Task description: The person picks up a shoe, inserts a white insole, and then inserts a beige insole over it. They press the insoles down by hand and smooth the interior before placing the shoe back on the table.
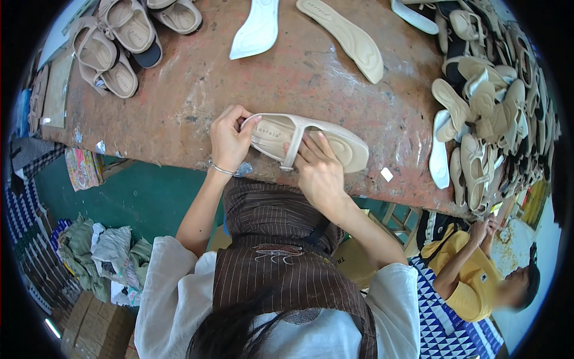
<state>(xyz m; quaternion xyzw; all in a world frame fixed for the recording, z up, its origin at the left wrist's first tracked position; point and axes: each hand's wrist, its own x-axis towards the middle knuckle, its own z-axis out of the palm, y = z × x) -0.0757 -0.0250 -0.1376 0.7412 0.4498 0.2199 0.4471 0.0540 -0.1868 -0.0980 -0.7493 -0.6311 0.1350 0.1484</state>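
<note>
Near the table's (179, 113) front edge, the left hand (227, 140) pinches the heel of a beige sandal (317, 140), fingers curled over its rim, while the right hand (320, 173) presses flat on its insole, fingers spread beside the strap. The sandal lies sideways on the brown top. Farther off rest a white insole (257, 30) and a beige insole (347, 36). At the far right is a pile of sandals (484, 107), possibly unfinished.
</note>
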